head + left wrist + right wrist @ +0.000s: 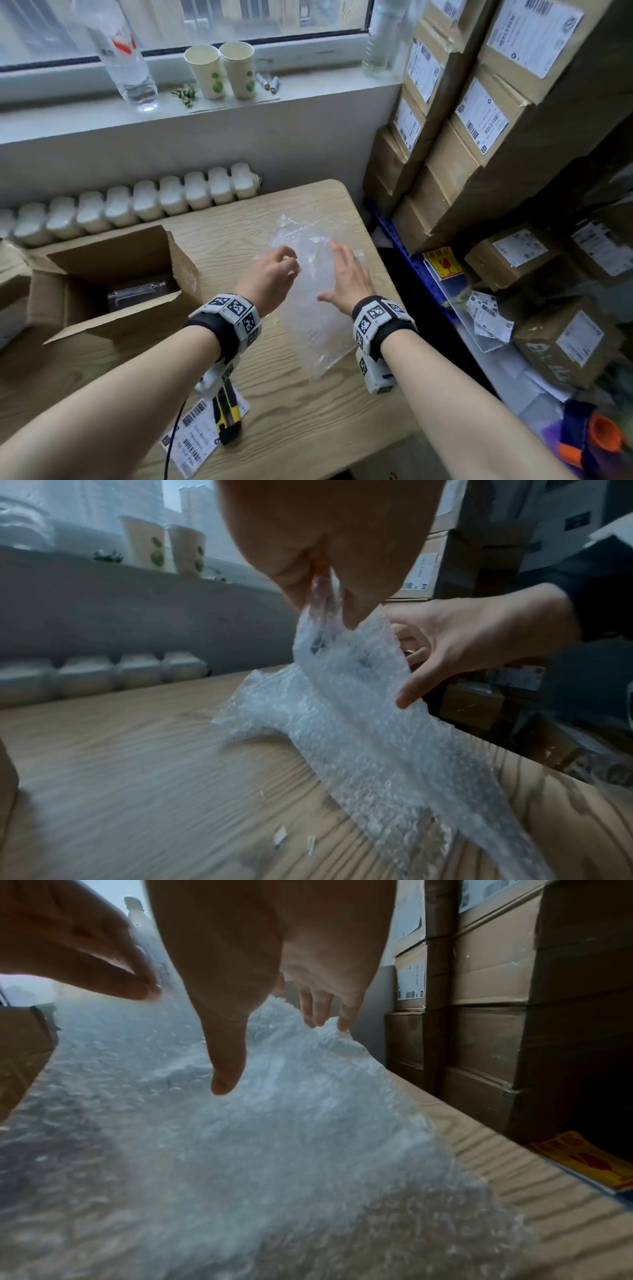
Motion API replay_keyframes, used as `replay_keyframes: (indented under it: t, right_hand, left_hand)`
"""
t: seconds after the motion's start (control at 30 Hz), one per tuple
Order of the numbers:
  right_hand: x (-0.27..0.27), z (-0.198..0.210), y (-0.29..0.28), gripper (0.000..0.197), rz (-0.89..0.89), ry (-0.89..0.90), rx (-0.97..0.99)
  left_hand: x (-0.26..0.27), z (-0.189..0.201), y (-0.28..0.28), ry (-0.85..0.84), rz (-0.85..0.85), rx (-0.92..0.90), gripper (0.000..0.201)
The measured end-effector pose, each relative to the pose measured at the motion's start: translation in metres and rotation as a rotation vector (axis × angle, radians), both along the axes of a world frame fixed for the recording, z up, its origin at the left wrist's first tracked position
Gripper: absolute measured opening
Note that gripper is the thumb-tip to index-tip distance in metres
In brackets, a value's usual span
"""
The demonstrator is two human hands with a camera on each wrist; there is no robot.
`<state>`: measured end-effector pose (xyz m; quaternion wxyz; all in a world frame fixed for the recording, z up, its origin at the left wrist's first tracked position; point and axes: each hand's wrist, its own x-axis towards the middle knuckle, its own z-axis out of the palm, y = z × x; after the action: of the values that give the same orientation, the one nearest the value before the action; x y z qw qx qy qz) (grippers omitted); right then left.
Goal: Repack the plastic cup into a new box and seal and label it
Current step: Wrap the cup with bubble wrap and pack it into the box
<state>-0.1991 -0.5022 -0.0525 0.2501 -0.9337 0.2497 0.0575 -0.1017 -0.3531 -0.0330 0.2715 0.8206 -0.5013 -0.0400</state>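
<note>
A clear, crinkled bubble wrap sheet (310, 274) lies on the worktop (239, 394), its far end lifted. The left hand (270, 270) pinches that raised edge; the right hand (346, 277), fingers straight, seems to touch it just beside.

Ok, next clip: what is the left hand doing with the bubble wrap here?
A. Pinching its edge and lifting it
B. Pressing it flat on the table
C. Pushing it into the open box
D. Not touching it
A: the left hand pinches the raised edge of the bubble wrap between thumb and fingers, lifting it off the table.
</note>
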Motion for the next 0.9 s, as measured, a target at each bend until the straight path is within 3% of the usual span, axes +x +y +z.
replay_keyframes:
  t: [0.17, 0.23, 0.33, 0.4, 0.5, 0.57, 0.63, 0.7, 0.8, 0.9]
  right_hand:
    - [0.005, 0.002, 0.002, 0.119, -0.26, 0.015, 0.247]
    - [0.007, 0.0, 0.0, 0.097, -0.309, 0.004, 0.301]
    - [0.005, 0.003, -0.005, 0.049, -0.295, -0.022, 0.417]
    - [0.004, 0.01, -0.01, 0.028, -0.262, -0.068, 0.475]
    - [0.005, 0.024, -0.016, 0.028, -0.235, -0.138, 0.511]
    - [0.009, 0.034, -0.017, 0.036, -0.227, -0.186, 0.537]
    - [0.014, 0.045, -0.018, 0.04, -0.228, -0.221, 0.586]
    - [0.02, 0.059, -0.015, 0.04, -0.214, -0.253, 0.643]
    - [0.03, 0.079, -0.006, 0.041, -0.189, -0.276, 0.709]
    - [0.041, 0.096, 0.011, 0.051, -0.201, -0.283, 0.775]
  left_hand:
    - [0.003, 0.012, 0.012, -0.018, -0.013, -0.077, 0.007]
    - [0.005, 0.012, 0.016, -0.01, -0.001, -0.093, 0.008]
    - [0.005, 0.014, 0.022, -0.001, 0.066, -0.084, 0.01]
    - [0.005, 0.014, 0.025, 0.086, 0.158, -0.078, 0.033]
    - [0.006, 0.021, 0.032, 0.217, 0.337, -0.095, 0.088]
    - [0.006, 0.03, 0.037, 0.313, 0.454, -0.081, 0.104]
    - [0.009, 0.037, 0.042, 0.409, 0.528, 0.013, 0.09]
    - [0.015, 0.043, 0.047, 0.465, 0.552, 0.072, 0.055]
    - [0.028, 0.051, 0.056, 0.536, 0.553, -0.039, 0.015]
    - [0.041, 0.065, 0.072, 0.675, 0.531, -0.222, 0.011]
